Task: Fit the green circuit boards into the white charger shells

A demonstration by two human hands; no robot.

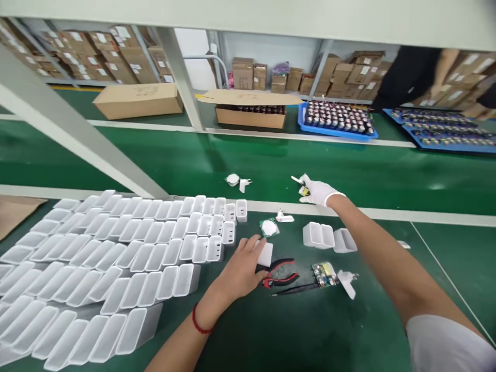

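Note:
My bare left hand (pixel 241 266), with a red cord at the wrist, is closed around a white plastic case (pixel 265 254) low over the green bench. Just beside its thumb lie red-and-black pliers (pixel 281 273). Out over the green belt, my white-gloved right hand (pixel 318 192) pinches a small circuit board (pixel 304 191) with a yellow part; a white plug piece (pixel 297 180) sticks out by the fingertips. Between the hands rests another board with a white disc (pixel 269 228), near a white plug (pixel 284 217). Black tweezers (pixel 296 289) touch a populated board (pixel 324 274) with a white plug (pixel 347 283).
Rows of open white cases (pixel 149 258) fill the left side. More cases (pixel 318 235) stand at right. A board and plug (pixel 233 179) lie on the belt (pixel 174 170). Beyond are a carton (pixel 250 118), a blue tray (pixel 337 133) of parts, and another person (pixel 406 77).

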